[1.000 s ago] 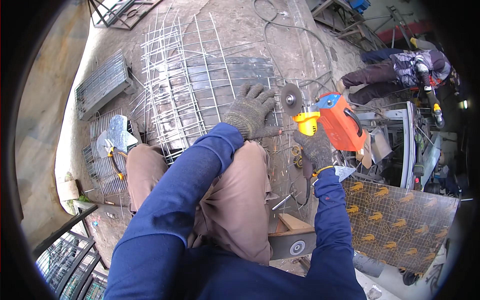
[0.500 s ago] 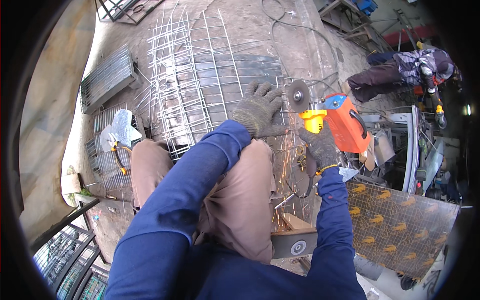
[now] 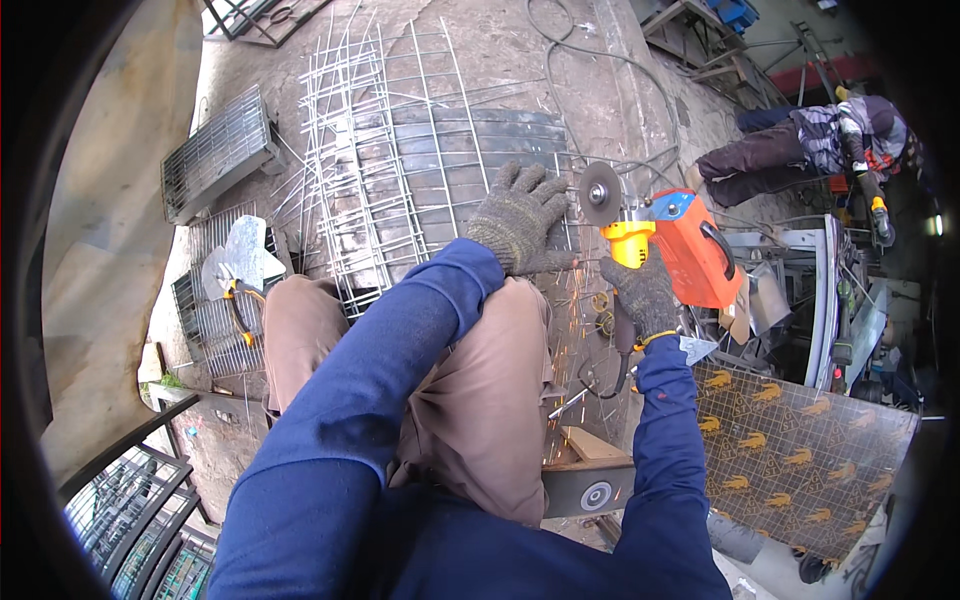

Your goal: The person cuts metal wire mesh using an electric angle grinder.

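Note:
My left hand (image 3: 518, 218), in a grey knit glove, lies flat with fingers apart on the near right corner of a welded wire mesh (image 3: 432, 118). Dark slats (image 3: 520, 130) show under the mesh. My gloved right hand (image 3: 645, 295) is wrapped round the body of a yellow angle grinder (image 3: 628, 244). Its grey disc (image 3: 600, 194) stands upright just right of my left fingers and the mesh's edge. Orange sparks (image 3: 578, 345) fly down toward me, beside my right knee. Where the disc touches metal is hard to make out.
An orange case (image 3: 697, 250) stands right of the grinder. Pliers (image 3: 238, 305) and metal offcuts (image 3: 243, 250) lie on a grating at left. A cable (image 3: 625, 65) runs along the floor. Another person (image 3: 815, 145) works at the far right. A patterned sheet (image 3: 800, 450) lies at lower right.
The whole view has shifted very slightly. Both hands keep their places, the grinder stays in my right hand, and the sparks are thinner now.

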Demonstrator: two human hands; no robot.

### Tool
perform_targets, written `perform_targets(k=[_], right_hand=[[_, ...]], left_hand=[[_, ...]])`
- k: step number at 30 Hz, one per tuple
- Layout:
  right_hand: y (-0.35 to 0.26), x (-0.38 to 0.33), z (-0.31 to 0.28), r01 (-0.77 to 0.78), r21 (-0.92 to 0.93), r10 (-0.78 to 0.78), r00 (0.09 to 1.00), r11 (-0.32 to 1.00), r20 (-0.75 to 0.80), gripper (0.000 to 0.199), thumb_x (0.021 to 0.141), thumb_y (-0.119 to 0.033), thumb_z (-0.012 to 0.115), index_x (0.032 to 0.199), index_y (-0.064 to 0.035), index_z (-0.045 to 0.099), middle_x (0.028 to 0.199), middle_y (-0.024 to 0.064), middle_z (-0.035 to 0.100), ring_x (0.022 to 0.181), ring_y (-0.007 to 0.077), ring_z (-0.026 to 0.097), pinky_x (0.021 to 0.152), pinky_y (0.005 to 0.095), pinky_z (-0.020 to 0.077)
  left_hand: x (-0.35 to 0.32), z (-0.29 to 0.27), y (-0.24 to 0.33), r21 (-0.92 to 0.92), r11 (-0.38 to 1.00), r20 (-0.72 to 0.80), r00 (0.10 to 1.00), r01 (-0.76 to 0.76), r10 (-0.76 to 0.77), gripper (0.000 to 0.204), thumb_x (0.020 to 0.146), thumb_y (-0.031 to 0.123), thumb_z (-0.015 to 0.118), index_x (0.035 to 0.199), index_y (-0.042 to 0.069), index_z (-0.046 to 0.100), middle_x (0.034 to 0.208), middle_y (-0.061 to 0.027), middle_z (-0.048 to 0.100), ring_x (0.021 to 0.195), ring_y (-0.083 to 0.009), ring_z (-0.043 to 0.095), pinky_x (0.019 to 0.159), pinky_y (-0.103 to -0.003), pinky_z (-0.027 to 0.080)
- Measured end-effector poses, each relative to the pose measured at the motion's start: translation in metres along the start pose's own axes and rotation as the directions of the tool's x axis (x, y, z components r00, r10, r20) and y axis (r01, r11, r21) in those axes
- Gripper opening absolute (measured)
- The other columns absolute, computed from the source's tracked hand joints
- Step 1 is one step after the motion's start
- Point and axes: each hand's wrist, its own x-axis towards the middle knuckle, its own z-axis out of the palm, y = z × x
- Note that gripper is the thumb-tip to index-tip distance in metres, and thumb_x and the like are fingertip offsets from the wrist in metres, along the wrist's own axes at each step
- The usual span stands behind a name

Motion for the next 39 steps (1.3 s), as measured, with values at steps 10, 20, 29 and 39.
perform_targets(k=[10,20,29,39], right_hand=[[-0.016,-0.011,-0.004,-0.031,0.033,0.032,0.999,0.999,-0.010,0.062,0.074,-0.036,0.086,0.115,0.0007,0.059,0.089,0.0127,0.066,0.075,0.0244,0.067,0.068,0.0395,0.0543],[0.026,-0.077,-0.024,-0.108,0.427,0.135,0.990,0.898,-0.034,0.043,0.080,-0.024,0.085,0.109,-0.0025,0.062,0.090,0.0047,0.066,0.075,0.0138,0.063,0.065,0.0321,0.0526],[0.063,-0.103,-0.034,-0.232,0.842,0.355,0.934,0.487,0.052,0.025,0.087,-0.017,0.077,0.100,-0.0104,0.057,0.080,0.0046,0.063,0.059,0.0188,0.062,0.053,0.0345,0.0552],[0.097,-0.092,-0.023,0.258,0.934,0.539,0.764,0.247,-0.354,0.039,0.084,-0.004,0.080,0.116,-0.0061,0.058,0.096,0.0055,0.066,0.075,0.0197,0.066,0.065,0.0338,0.0581]], left_hand=[[0.000,-0.002,0.000,-0.005,1.000,0.004,1.000,0.008,-0.008,0.094,0.076,0.078,0.066,0.141,0.010,0.059,0.156,-0.0107,0.048,0.149,-0.0354,0.033,0.125,-0.058,0.014],[-0.002,-0.004,0.000,-0.034,0.999,-0.034,0.999,-0.033,0.032,0.092,0.077,0.079,0.066,0.139,0.011,0.059,0.154,-0.0128,0.048,0.148,-0.0380,0.036,0.125,-0.059,0.017],[0.001,-0.011,0.010,0.042,0.998,0.013,0.999,-0.046,0.046,0.079,0.080,0.072,0.067,0.141,0.022,0.060,0.151,-0.0125,0.050,0.146,-0.0423,0.036,0.121,-0.067,0.016],[0.005,-0.014,0.013,0.085,0.994,0.032,0.997,-0.066,0.064,0.071,0.077,0.064,0.073,0.133,0.020,0.064,0.139,-0.0170,0.056,0.138,-0.0384,0.044,0.118,-0.064,0.019]])
